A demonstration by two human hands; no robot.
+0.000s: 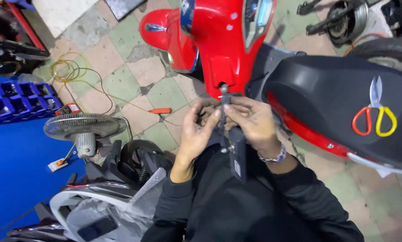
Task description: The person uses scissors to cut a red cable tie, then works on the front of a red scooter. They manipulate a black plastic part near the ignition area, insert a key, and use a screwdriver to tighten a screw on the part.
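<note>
From the head camera, both hands meet in the middle of the scene, just in front of the red scooter (pixel 219 40). The left hand (pixel 196 132) and the right hand (pixel 255 123) hold a dark metal bracket (pixel 231 134), a long narrow piece that stands nearly upright between them. The left grip is pressed together, its fingers pinching the bracket's upper part from the left. The right grip is closed around the same piece from the right, fingers curled over it. The bracket's top end sits just below a round hole in the scooter's red panel; whether it touches the panel cannot be told. Its lower end hangs over the person's dark sleeves.

To the right, a pair of scissors (pixel 375 110) with one red and one yellow handle lies on the scooter's black seat (pixel 326 89), well apart from the hands. To the left, a small fan (pixel 82 127) stands on the tiled floor (pixel 156 89), near blue storage bins (pixel 17 101). A yellow cable (pixel 69 71) is coiled farther away on the floor.
</note>
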